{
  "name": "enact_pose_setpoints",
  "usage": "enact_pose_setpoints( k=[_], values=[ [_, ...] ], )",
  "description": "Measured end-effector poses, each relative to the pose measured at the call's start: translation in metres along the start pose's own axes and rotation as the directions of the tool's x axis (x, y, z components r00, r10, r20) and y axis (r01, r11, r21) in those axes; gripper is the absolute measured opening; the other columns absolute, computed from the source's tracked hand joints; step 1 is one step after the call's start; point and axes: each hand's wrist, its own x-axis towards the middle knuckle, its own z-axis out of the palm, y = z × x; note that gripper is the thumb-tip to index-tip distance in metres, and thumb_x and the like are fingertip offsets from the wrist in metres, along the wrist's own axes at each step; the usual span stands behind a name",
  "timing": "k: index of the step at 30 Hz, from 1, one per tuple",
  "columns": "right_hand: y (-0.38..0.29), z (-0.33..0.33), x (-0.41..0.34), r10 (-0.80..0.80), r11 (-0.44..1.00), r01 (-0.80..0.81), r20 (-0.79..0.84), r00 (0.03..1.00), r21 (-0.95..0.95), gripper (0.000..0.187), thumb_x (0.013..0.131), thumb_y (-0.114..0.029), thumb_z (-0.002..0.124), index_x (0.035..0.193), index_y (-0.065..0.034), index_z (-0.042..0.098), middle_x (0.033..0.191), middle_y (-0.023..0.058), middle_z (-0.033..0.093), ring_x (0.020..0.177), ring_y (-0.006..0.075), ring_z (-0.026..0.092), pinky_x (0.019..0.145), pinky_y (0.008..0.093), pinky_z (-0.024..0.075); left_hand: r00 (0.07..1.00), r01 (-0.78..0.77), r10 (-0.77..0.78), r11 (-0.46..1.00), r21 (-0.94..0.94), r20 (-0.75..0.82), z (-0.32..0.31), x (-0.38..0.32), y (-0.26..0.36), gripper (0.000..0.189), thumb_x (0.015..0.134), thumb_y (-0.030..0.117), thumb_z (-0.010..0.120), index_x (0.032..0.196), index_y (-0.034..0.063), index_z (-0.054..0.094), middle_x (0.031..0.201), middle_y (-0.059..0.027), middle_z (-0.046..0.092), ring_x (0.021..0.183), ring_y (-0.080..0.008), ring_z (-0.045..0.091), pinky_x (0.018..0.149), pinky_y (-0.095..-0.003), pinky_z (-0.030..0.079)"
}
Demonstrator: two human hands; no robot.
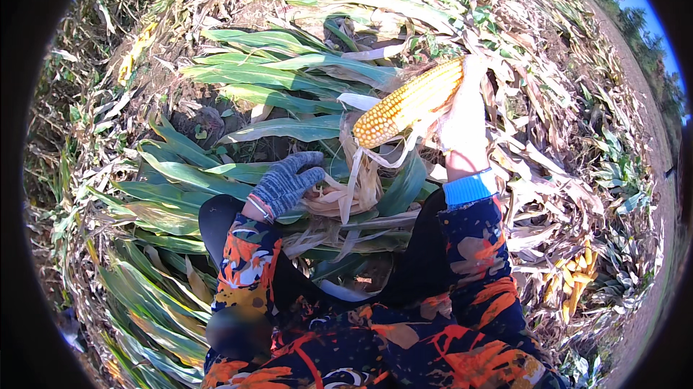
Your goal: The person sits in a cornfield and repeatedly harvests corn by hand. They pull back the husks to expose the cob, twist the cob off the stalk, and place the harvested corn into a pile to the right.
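Observation:
My right hand [466, 105], in a pale glove washed out by sunlight, grips a yellow corn ear [406, 105]. The ear points down and left, kernels bared, with pale husk strips trailing below it. In a grey knitted glove, my left hand [289, 180] is lower and to the left, its visible fingers apart. Beside its fingertips is a dry corn husk [360, 188]; whether they touch it is unclear. Green corn leaves [281, 129] lie around and beneath both hands.
Several husked corn ears [571, 278] lie piled at the right. Yellow ears [135, 50] show at the upper left. Dry stalks and leaves [541, 172] cover the ground to my right. My dark-clad knees [427, 237] flank the leaves before me.

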Motion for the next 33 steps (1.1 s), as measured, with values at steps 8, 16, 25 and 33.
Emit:
enact_pose_setpoints(
  k=[8, 16, 25, 33],
  values=[
    [0.032, -0.007, 0.027, 0.413, 0.906, -0.411, 0.002, 0.911, 0.103, 0.029, 0.100, -0.025, 0.065, 0.119, -0.0028, 0.060, 0.105, 0.0052, 0.066, 0.089, 0.0141, 0.061, 0.079, 0.0309, 0.0513, 0.996, -0.083, 0.093, 0.788, -0.610, -0.016, 0.018, 0.058, 0.016, 0.051, 0.096, 0.015, 0.068, 0.142, -0.0006, 0.053, 0.134, -0.0099, 0.061, 0.116, -0.0134, 0.062, 0.095, -0.0289, 0.055],
    [0.059, 0.001, 0.016, 0.628, 0.769, -0.635, 0.092, 0.772, 0.076, 0.030, 0.101, -0.025, 0.063, 0.120, -0.0026, 0.060, 0.107, 0.0058, 0.066, 0.090, 0.0149, 0.061, 0.081, 0.0309, 0.0512, 1.000, 0.030, -0.028, 0.887, -0.461, 0.013, 0.055, 0.086, 0.006, 0.041, 0.096, 0.022, 0.069, 0.128, -0.0029, 0.062, 0.116, -0.0079, 0.070, 0.104, -0.0122, 0.064, 0.093, -0.0284, 0.051],
    [0.054, 0.051, -0.063, 0.459, 0.578, 0.258, 0.570, 0.681, -0.774, 0.050, 0.097, -0.037, 0.062, 0.121, 0.0065, 0.055, 0.111, 0.0252, 0.069, 0.104, 0.0370, 0.068, 0.090, 0.0421, 0.0521, 0.943, -0.085, -0.225, 0.547, -0.833, -0.244, 0.046, 0.111, -0.036, 0.039, 0.098, 0.027, 0.067, 0.124, -0.0012, 0.064, 0.108, -0.0097, 0.069, 0.094, -0.0150, 0.068, 0.079, -0.0280, 0.057],
    [0.076, 0.036, -0.092, 0.511, 0.390, 0.724, 0.787, 0.345, -0.570, 0.024, 0.097, -0.026, 0.057, 0.109, -0.0050, 0.059, 0.091, 0.0213, 0.068, 0.084, 0.0427, 0.067, 0.072, 0.0498, 0.0542, 0.896, -0.216, -0.339, 0.233, -0.948, -0.287, 0.032, 0.101, -0.017, 0.048, 0.095, 0.033, 0.069, 0.127, -0.0009, 0.059, 0.112, -0.0110, 0.068, 0.093, -0.0211, 0.068, 0.082, -0.0328, 0.058]
  ],
)
